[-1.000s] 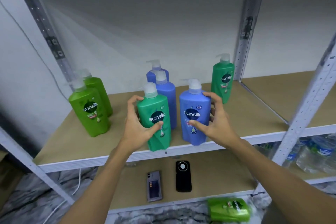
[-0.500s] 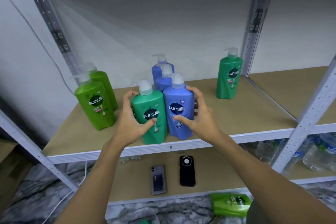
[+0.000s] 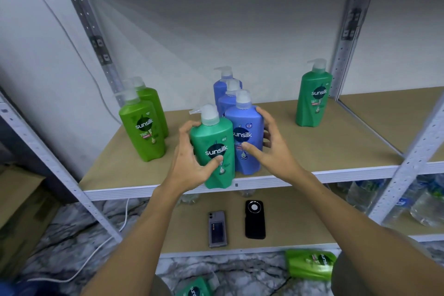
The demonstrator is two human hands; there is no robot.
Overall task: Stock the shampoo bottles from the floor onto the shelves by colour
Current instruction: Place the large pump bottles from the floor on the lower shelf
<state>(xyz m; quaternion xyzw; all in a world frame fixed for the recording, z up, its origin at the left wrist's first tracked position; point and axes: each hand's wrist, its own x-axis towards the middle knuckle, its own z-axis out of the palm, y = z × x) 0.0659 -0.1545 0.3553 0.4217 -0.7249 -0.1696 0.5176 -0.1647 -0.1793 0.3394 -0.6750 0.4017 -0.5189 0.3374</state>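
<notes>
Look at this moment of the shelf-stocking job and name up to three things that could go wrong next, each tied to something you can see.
1. The teal bottle in the left hand stands at the shelf's front edge; released carelessly, it might tip off.
2. It sits beside the blue bottle gripped by the right hand, far from the other teal bottle, so colours may end up mixed.
3. A falling bottle could hit the two phones below.

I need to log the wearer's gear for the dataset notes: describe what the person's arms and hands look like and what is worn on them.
Both forearms are bare right up to the bottom edge of the picture, with no sleeve in view. The left hand and the right hand wear no gloves, and no rings, watch, bracelet or wristband show. No markings, straps or cables show on either arm. The fingernails are short and unpainted.
</notes>
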